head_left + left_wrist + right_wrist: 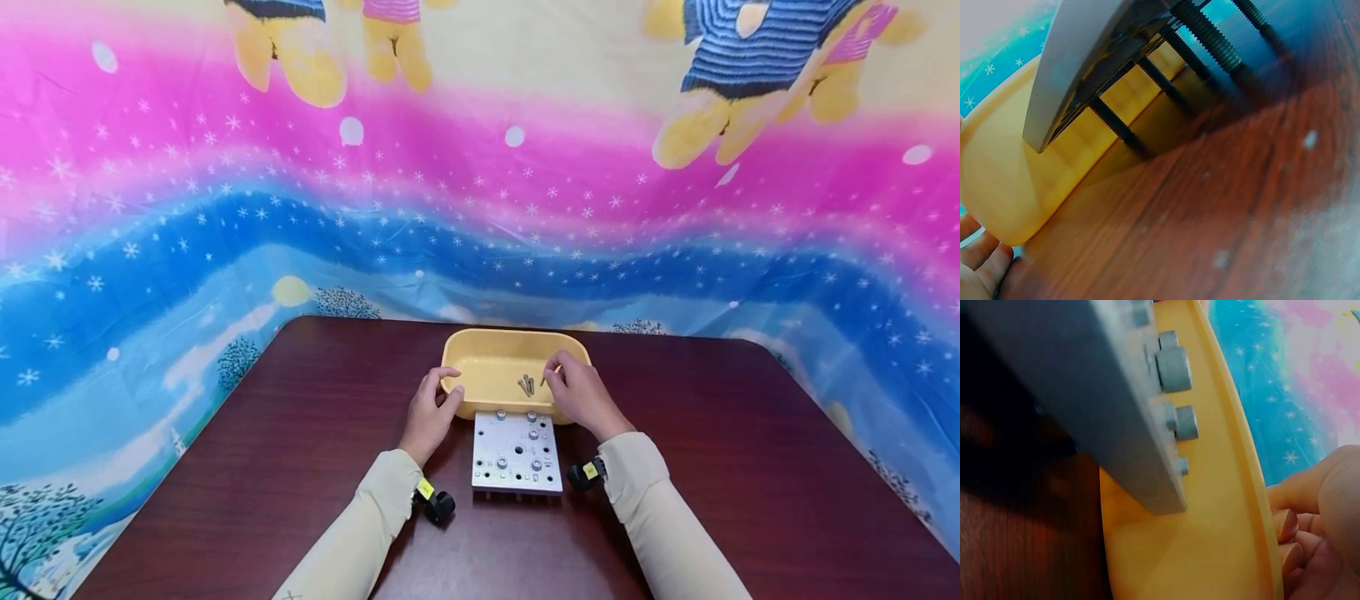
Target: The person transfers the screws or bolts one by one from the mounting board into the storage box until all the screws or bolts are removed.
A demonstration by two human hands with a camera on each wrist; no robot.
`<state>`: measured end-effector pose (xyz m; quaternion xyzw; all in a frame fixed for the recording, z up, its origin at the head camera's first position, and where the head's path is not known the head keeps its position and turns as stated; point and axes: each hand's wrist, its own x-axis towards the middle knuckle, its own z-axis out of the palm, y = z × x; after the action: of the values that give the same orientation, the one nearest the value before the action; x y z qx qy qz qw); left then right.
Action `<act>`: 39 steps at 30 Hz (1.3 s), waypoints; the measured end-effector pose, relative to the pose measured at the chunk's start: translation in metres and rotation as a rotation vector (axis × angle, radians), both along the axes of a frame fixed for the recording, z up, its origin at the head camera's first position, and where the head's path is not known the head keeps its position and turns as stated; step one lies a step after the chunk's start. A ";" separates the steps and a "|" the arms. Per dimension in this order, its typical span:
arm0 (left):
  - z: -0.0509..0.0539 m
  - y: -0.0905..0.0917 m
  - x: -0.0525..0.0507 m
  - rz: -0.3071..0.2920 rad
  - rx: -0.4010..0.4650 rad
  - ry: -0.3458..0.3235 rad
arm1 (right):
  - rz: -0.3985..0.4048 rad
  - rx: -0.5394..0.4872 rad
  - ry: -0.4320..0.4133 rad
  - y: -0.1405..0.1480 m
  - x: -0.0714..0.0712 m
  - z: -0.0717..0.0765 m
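Observation:
A yellow plastic tray (517, 337) stands on the table, with several small screws (527, 385) lying together inside it. At the tray's left end, my left hand (431, 414) grips the rim, and its fingers (985, 253) show against the outer wall in the left wrist view. My right hand (581, 396) reaches over the tray's right side and pinches a small screw (542, 381) just above the tray floor. Close in front stands a silver metal plate (501, 433) with socket-head bolts (1174, 370) on top. Threaded bolt ends (1110, 119) stick out beneath it.
The dark red wooden table (322, 417) has rounded far corners. A printed curtain (480, 167) hangs right behind its back edge. Black wrist cameras (438, 507) are strapped to both wrists, the right one close to the plate's right side.

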<state>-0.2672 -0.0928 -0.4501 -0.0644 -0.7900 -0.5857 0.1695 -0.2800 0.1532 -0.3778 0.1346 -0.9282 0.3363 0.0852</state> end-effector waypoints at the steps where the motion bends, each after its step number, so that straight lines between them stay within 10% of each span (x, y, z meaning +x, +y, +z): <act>1: 0.001 0.000 0.000 -0.004 0.005 0.001 | 0.003 0.003 0.004 0.000 -0.001 0.000; 39: 0.002 0.000 0.002 -0.010 0.007 -0.038 | -0.044 0.203 -0.013 0.004 -0.006 -0.013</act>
<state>-0.2650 -0.0924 -0.4479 -0.0568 -0.7906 -0.5905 0.1516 -0.2861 0.1575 -0.3910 0.1202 -0.9607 0.2394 0.0723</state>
